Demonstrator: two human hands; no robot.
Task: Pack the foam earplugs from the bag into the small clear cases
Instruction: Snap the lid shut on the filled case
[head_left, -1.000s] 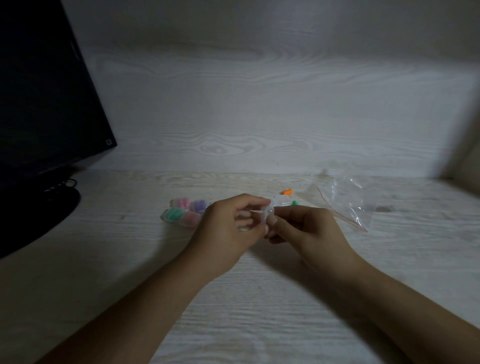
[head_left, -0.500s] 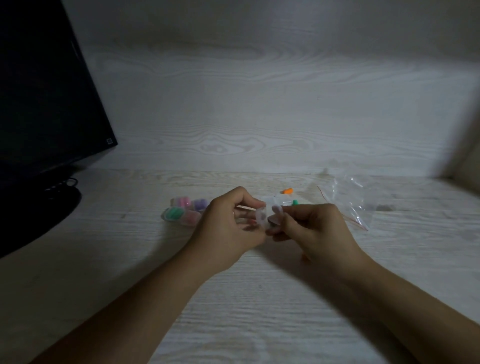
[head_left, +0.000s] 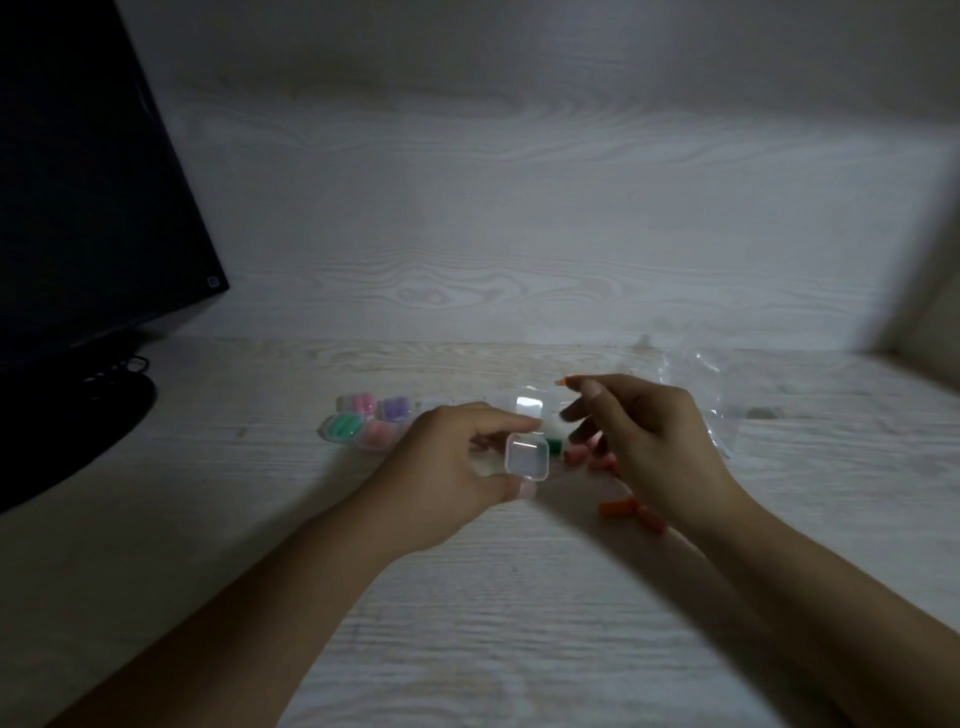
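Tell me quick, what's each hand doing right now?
Left hand: closed on the open clear case.
Right hand: fingers loosely spread, holding nothing I can make out.

Dark monitor (head_left: 88, 182) at my far left, its round stand (head_left: 104, 410) on pale woodgrain counter (head_left: 467, 623); matching wall panel (head_left: 519, 234) behind.

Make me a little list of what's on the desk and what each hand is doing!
left hand: holds an open clear case, lid up, nothing seen inside
right hand: fingers loosely spread just right of the case, not on it
filled cases: four left of the hands, with pink, purple and green earplugs
loose earplugs: orange ones on the desk under the right hand; a green one by the case
bag: clear, far right, looks nearly empty
monitor: dark, far left
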